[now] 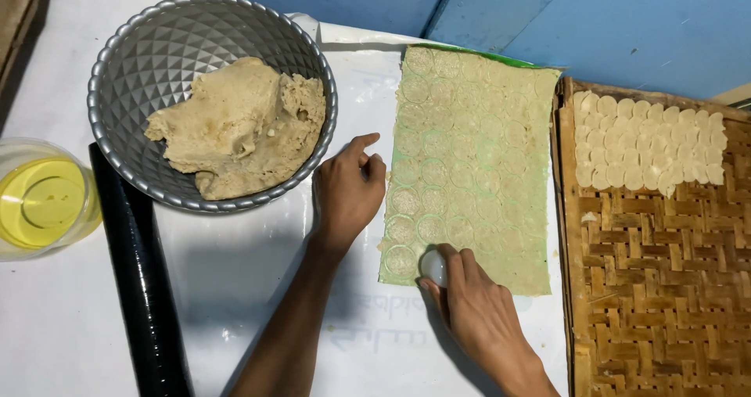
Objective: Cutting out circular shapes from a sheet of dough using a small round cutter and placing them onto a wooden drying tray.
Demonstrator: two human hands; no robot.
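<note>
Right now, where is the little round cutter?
In the head view, the small white round cutter sits under the right hand, pressed on the near left corner of the rolled dough sheet.

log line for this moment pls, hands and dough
right hand: presses round cutter on dough sheet | left hand: flat at sheet edge | cut rounds on woven tray | bowl holds dough

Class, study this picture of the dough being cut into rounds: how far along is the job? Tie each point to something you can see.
Done: the rolled dough sheet is stamped with circles nearly all over, and cut rounds fill the top of the woven tray. In hand: the right hand presses a small round cutter at the sheet's near edge; the left hand steadies it. Left: a dough lump in the bowl.
</note>
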